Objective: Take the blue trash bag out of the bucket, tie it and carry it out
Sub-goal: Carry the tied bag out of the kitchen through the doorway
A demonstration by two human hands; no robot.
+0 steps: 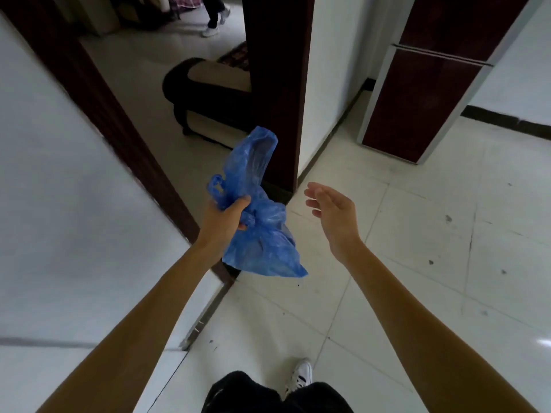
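The blue trash bag (258,234) hangs in mid-air in front of me, knotted near its middle, with loose handles sticking up above the knot. My left hand (228,217) is shut on the bag just beside the knot. My right hand (332,214) floats to the right of the bag, fingers apart, palm turned toward it and holding nothing. No bucket is in view.
A dark wooden door frame (277,93) opens ahead onto another room with a dark upholstered seat (208,90). Another person's legs (216,17) stand at the far top. A white wall (59,204) runs along my left. A dark cabinet (417,93) stands right. Pale floor tiles (417,263) lie underfoot.
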